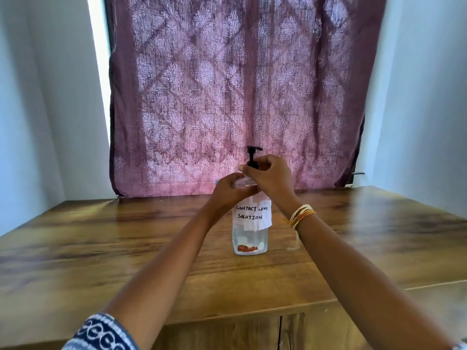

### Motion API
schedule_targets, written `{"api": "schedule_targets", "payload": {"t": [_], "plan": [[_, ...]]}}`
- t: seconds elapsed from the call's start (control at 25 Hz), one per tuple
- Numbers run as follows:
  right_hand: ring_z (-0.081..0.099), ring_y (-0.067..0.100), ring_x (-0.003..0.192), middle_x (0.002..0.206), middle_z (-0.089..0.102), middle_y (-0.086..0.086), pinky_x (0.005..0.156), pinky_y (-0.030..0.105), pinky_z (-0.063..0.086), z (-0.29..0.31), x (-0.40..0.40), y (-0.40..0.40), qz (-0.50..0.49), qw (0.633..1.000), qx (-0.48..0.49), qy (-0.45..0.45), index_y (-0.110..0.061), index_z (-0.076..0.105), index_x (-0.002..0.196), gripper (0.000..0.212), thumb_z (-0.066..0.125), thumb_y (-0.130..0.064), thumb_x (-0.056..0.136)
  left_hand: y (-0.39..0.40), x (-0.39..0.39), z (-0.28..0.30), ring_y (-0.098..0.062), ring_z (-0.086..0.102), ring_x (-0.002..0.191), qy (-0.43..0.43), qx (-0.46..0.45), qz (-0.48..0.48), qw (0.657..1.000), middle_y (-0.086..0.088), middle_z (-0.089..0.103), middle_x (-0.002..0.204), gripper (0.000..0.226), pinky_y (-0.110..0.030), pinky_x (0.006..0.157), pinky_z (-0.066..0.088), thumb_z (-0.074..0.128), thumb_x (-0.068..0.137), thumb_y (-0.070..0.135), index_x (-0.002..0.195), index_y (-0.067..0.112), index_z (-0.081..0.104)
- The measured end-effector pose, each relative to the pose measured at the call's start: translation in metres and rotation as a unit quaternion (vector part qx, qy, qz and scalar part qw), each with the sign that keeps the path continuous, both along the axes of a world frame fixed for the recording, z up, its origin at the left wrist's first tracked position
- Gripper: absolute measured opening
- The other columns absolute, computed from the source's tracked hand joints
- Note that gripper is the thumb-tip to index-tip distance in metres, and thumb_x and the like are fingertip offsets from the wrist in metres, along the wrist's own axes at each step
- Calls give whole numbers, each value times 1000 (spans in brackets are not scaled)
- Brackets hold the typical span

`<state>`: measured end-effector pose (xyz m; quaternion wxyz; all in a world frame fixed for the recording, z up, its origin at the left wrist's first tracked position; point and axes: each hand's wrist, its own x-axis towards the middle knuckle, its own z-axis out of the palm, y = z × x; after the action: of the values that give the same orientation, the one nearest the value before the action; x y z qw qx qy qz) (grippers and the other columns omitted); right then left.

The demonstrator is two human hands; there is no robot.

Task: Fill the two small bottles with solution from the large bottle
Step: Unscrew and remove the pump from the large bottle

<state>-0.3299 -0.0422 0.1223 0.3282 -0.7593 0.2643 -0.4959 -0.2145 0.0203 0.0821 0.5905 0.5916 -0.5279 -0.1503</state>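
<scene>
Bottle (pixel 250 223) of solution stands upright on the surface (pixel 126 248), our left hand (pixel 231 189) closed around its shoulder, our right hand (pixel 270 176) directly above pinching the pump collar (pixel 253 164).

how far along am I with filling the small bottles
Nothing looks done yet: no small bottles are in view. In hand: your left hand steadies the large bottle at its shoulder while your right hand grips the collar of its black pump. Left: opening it and filling both small bottles.
</scene>
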Motion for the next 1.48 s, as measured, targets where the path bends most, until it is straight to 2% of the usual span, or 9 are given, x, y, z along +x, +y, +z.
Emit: {"api": "schedule_targets", "payload": {"t": [0.16, 0.28, 0.44, 0.56, 0.8, 1.04, 1.2, 1.32, 1.48], "plan": [[53, -5, 64, 71, 59, -17, 49, 7, 36, 0, 5, -2, -41, 999, -18, -4, -22, 63, 87, 38, 85, -44, 66, -5, 1, -10, -20, 74, 80, 56, -47, -1, 997, -3, 77, 90, 50, -35, 73, 60, 82, 56, 43, 99, 20, 69], [59, 0, 63, 71, 65, -11, 56, 14, 44, 0, 8, -6, -21, 1000, -12, -17, -20, 65, 83, 35, 87, -40, 65, -10, 6, -14, -17, 73, 72, 84, -72, -13, 994, 1, 76, 78, 41, -29, 66, 56, 84, 54, 34, 89, 18, 71], [71, 12, 71, 78, 75, 0, 71, 28, 58, -2, 1, -24, 129, 991, 3, -36, -15, 73, 81, 16, 85, -18, 71, -13, 4, -18, -15, 72, 67, 92, -98, -38, 990, 0, 76, 74, 28, -24, 61, 55, 82, 58, 24, 84, 19, 73], [72, 19, 85, 95, 75, 15, 81, 30, 59, -5, -3, -32, 229, 972, 34, -50, -4, 72, 98, 16, 72, -6, 82, -11, 2, -18, -15, 72, 69, 88, -115, -48, 988, 0, 76, 76, 23, -24, 62, 55, 80, 64, 20, 85, 19, 73], [72, 21, 72, 77, 75, 9, 68, 33, 58, -19, 14, -23, 156, 978, 59, -129, -8, 74, 84, 29, 89, -23, 64, -9, 1, -20, -16, 73, 75, 66, -137, -54, 987, 1, 76, 78, 16, -25, 66, 55, 75, 77, 6, 88, 16, 70], [72, 24, 79, 90, 75, 18, 74, 34, 58, -19, 8, -33, 233, 954, 104, -156, 2, 74, 95, 24, 80, -2, 73, -14, 6, -24, -23, 74, 84, 43, -141, -32, 989, -10, 76, 92, 29, -35, 75, 58, 81, 74, 15, 99, 6, 71], [73, 24, 86, 93, 75, 17, 78, 35, 60, -16, 11, -34, 254, 956, 70, -130, -1, 70, 102, 30, 68, -4, 72, -13, 5, -24, -23, 74, 85, 54, -153, -38, 986, -8, 77, 92, 41, -32, 73, 57, 83, 66, 30, 99, 10, 72], [72, 23, 83, 90, 74, 13, 81, 40, 59, -5, 10, -40, 238, 969, 15, -62, -3, 67, 102, 39, 84, -10, 68, -12, 4, -24, -21, 74, 86, 49, -145, -39, 987, -7, 77, 93, 36, -32, 73, 58, 83, 71, 23, 101, 9, 71], [71, 34, 80, 92, 70, 30, 82, 49, 57, 0, 9, -56, 235, 970, 31, -43, 0, 67, 103, 48, 89, -13, 62, -11, 3, -23, -17, 74, 86, 44, -152, -37, 987, -4, 77, 93, 32, -26, 72, 57, 82, 72, 20, 101, 11, 71]]}}
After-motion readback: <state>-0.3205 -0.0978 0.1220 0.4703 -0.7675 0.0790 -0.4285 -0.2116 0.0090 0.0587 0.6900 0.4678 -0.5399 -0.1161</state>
